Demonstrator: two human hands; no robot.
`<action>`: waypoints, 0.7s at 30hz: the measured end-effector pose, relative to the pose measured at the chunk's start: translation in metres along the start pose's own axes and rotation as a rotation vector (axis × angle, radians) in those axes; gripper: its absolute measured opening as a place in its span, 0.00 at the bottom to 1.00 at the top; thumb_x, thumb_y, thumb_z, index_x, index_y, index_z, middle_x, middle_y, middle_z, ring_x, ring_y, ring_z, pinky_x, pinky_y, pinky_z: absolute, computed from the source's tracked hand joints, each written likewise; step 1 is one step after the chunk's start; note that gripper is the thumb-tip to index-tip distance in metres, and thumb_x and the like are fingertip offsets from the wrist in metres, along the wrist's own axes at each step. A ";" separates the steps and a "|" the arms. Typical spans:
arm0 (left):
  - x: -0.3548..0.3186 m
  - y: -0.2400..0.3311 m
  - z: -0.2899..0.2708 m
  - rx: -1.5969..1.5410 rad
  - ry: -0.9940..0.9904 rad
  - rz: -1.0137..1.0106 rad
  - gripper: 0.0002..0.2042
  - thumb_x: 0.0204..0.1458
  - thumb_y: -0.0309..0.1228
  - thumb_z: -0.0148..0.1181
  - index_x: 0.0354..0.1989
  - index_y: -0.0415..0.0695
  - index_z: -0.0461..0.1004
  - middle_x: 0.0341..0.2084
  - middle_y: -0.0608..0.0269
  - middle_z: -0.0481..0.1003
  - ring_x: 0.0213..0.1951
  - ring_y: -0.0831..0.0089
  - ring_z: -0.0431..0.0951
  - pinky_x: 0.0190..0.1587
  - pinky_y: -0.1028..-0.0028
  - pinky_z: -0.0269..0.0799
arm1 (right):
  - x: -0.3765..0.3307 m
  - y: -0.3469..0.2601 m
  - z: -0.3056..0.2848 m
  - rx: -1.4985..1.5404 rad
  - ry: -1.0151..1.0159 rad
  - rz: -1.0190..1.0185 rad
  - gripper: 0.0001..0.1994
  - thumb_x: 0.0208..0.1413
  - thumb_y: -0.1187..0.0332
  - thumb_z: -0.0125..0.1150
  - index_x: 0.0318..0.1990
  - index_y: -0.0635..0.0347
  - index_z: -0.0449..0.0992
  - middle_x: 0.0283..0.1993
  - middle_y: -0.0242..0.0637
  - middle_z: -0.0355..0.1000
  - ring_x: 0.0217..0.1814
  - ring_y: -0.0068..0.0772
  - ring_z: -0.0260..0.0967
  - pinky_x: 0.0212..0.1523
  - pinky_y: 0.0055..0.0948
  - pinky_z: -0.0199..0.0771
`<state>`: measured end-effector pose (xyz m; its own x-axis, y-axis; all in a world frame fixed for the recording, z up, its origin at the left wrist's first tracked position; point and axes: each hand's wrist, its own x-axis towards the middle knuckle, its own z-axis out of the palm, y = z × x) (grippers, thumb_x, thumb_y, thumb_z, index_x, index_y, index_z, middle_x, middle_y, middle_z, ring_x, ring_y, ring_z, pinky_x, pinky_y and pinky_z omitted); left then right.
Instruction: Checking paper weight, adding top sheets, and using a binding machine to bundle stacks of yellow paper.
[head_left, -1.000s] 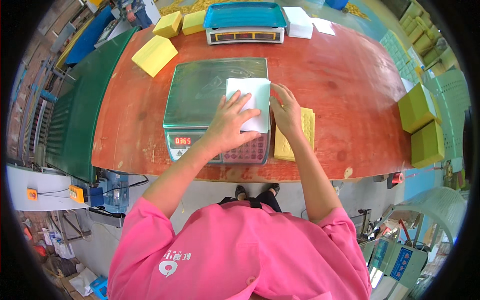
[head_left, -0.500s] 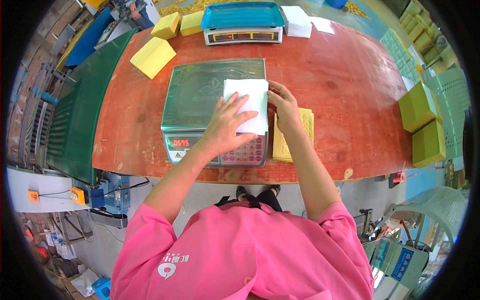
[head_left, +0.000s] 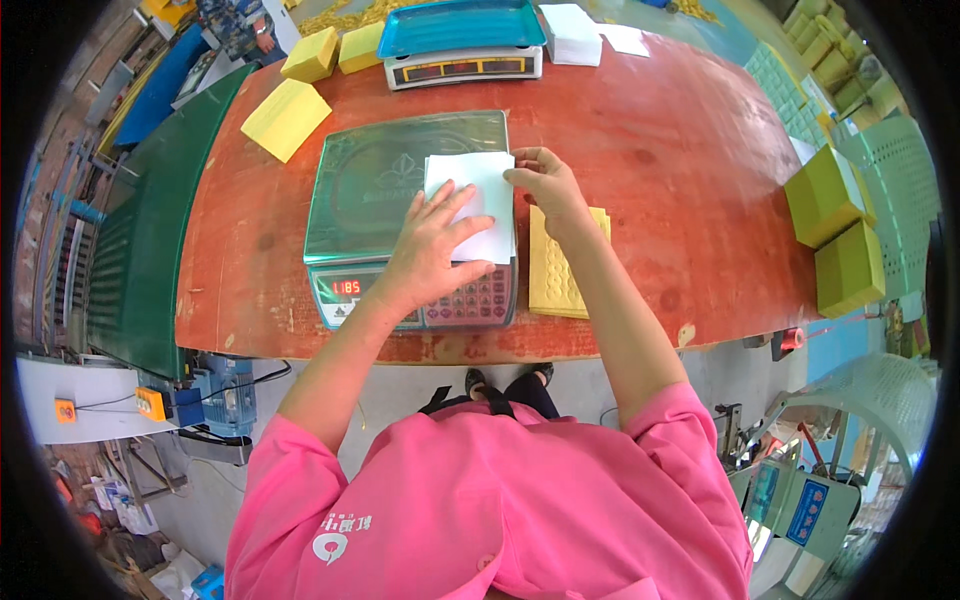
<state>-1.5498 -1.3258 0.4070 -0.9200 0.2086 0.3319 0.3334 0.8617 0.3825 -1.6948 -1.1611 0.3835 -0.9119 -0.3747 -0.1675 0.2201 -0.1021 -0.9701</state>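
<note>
A stack of white paper [head_left: 490, 190] lies on the right part of a digital scale [head_left: 345, 220] with a greenish clear cover. My left hand [head_left: 437, 243] rests on the stack with its fingers spread flat. At the stack's upper right corner, my right hand [head_left: 552, 190] pinches the edge of the sheets between thumb and fingers. Beneath my right wrist, beside the scale, is a stack of yellow embossed paper [head_left: 553, 270]. How many white sheets the right fingers hold is too fine to see.
A second scale with a blue tray [head_left: 460, 30] stands at the far edge of the red table [head_left: 680, 200]. Yellow paper stacks [head_left: 287, 118] sit far left and more yellow blocks [head_left: 825, 200] at the right. Another white stack [head_left: 571, 35] is at the back. A person's hand [head_left: 265, 41] shows far left.
The scale's red readout has changed. My right thumb has come in onto the paper's edge. The whole view has shifted slightly; my left hand stays flat on the stack.
</note>
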 end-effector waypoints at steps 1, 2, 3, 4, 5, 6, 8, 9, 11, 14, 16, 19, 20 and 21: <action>0.000 0.000 0.000 0.002 0.000 0.003 0.25 0.42 0.44 0.70 0.52 0.52 0.75 0.65 0.55 0.62 0.69 0.51 0.55 0.68 0.45 0.45 | -0.002 0.001 0.003 -0.040 0.003 -0.069 0.20 0.48 0.71 0.66 0.50 0.62 0.75 0.41 0.36 0.74 0.46 0.28 0.71 0.48 0.29 0.71; 0.000 0.000 0.000 0.004 0.001 0.006 0.25 0.43 0.44 0.69 0.52 0.51 0.75 0.65 0.55 0.62 0.69 0.52 0.55 0.68 0.45 0.45 | -0.002 0.003 0.006 -0.041 -0.002 -0.070 0.20 0.48 0.71 0.66 0.50 0.62 0.75 0.41 0.36 0.74 0.46 0.28 0.71 0.48 0.29 0.71; 0.000 0.000 0.000 0.006 0.004 0.000 0.25 0.43 0.44 0.69 0.52 0.51 0.75 0.65 0.55 0.62 0.69 0.52 0.55 0.68 0.45 0.45 | -0.003 0.006 0.009 -0.117 0.028 -0.156 0.22 0.49 0.70 0.67 0.53 0.62 0.73 0.45 0.36 0.74 0.46 0.26 0.70 0.46 0.26 0.69; 0.001 -0.001 -0.001 -0.014 0.003 -0.013 0.26 0.44 0.45 0.69 0.52 0.50 0.75 0.64 0.55 0.63 0.69 0.53 0.55 0.68 0.46 0.45 | -0.005 0.008 0.011 -0.193 0.057 -0.242 0.24 0.50 0.69 0.67 0.56 0.62 0.72 0.49 0.36 0.74 0.47 0.24 0.69 0.44 0.23 0.67; 0.001 -0.002 -0.001 -0.035 0.003 -0.025 0.26 0.44 0.46 0.68 0.52 0.48 0.74 0.64 0.55 0.64 0.68 0.53 0.56 0.68 0.46 0.45 | -0.006 0.009 0.011 -0.193 0.049 -0.242 0.24 0.50 0.69 0.67 0.56 0.62 0.72 0.49 0.36 0.74 0.47 0.24 0.69 0.44 0.23 0.67; 0.002 -0.001 -0.002 -0.031 0.007 -0.030 0.26 0.44 0.46 0.68 0.52 0.48 0.74 0.64 0.55 0.64 0.68 0.53 0.56 0.68 0.46 0.45 | -0.006 0.009 0.009 -0.178 0.025 -0.217 0.24 0.51 0.70 0.66 0.57 0.62 0.71 0.50 0.36 0.74 0.47 0.24 0.70 0.44 0.24 0.68; 0.003 -0.001 -0.001 -0.106 0.029 -0.066 0.27 0.45 0.45 0.68 0.52 0.45 0.74 0.63 0.55 0.65 0.68 0.54 0.57 0.68 0.47 0.46 | -0.006 0.009 0.004 -0.163 -0.006 -0.194 0.23 0.52 0.70 0.65 0.57 0.62 0.71 0.51 0.37 0.74 0.48 0.24 0.70 0.45 0.24 0.68; 0.003 0.000 0.000 -0.106 0.032 -0.067 0.27 0.45 0.45 0.68 0.52 0.45 0.74 0.63 0.55 0.65 0.68 0.54 0.57 0.68 0.47 0.46 | -0.007 0.009 0.000 -0.101 -0.009 -0.153 0.22 0.53 0.71 0.64 0.57 0.62 0.72 0.50 0.36 0.74 0.47 0.23 0.70 0.45 0.24 0.69; 0.003 0.001 0.002 -0.069 0.035 -0.070 0.27 0.45 0.44 0.68 0.52 0.44 0.73 0.62 0.55 0.66 0.68 0.54 0.58 0.68 0.47 0.47 | -0.006 0.010 -0.006 -0.040 -0.013 -0.113 0.20 0.55 0.71 0.62 0.56 0.61 0.73 0.49 0.34 0.74 0.47 0.22 0.70 0.45 0.23 0.69; 0.003 0.002 0.004 -0.031 0.041 -0.067 0.27 0.44 0.43 0.68 0.52 0.43 0.73 0.62 0.55 0.66 0.67 0.54 0.58 0.68 0.47 0.48 | -0.004 0.010 -0.009 -0.063 -0.030 -0.077 0.18 0.55 0.71 0.61 0.54 0.60 0.74 0.47 0.32 0.75 0.46 0.22 0.70 0.45 0.24 0.69; 0.002 0.002 0.004 -0.022 0.045 -0.060 0.27 0.44 0.43 0.68 0.52 0.43 0.73 0.62 0.55 0.66 0.67 0.53 0.59 0.68 0.47 0.48 | -0.001 0.011 -0.010 0.049 -0.072 -0.001 0.16 0.56 0.71 0.60 0.53 0.58 0.75 0.44 0.29 0.74 0.45 0.21 0.70 0.45 0.24 0.69; 0.002 0.002 0.005 -0.015 0.059 -0.052 0.27 0.44 0.43 0.69 0.52 0.43 0.73 0.62 0.55 0.66 0.67 0.53 0.59 0.67 0.46 0.48 | 0.002 0.011 -0.012 0.174 -0.082 0.030 0.16 0.52 0.75 0.62 0.50 0.58 0.76 0.41 0.29 0.74 0.43 0.22 0.70 0.41 0.23 0.67; 0.002 0.002 0.005 -0.017 0.069 -0.046 0.27 0.43 0.42 0.69 0.52 0.43 0.73 0.62 0.55 0.66 0.67 0.53 0.59 0.67 0.46 0.48 | 0.003 0.011 -0.013 0.174 -0.082 0.032 0.16 0.52 0.75 0.62 0.50 0.58 0.76 0.41 0.29 0.74 0.43 0.22 0.70 0.41 0.23 0.67; 0.002 0.002 0.005 -0.017 0.067 -0.048 0.27 0.43 0.42 0.69 0.52 0.43 0.73 0.62 0.55 0.66 0.67 0.53 0.59 0.67 0.46 0.48 | 0.003 0.009 -0.013 0.167 -0.081 0.044 0.15 0.52 0.76 0.62 0.49 0.59 0.76 0.41 0.29 0.74 0.43 0.22 0.70 0.41 0.23 0.67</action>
<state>-1.5523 -1.3216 0.4044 -0.9193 0.1352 0.3696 0.2932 0.8618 0.4140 -1.7003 -1.1514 0.3714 -0.8706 -0.4548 -0.1878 0.3200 -0.2334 -0.9182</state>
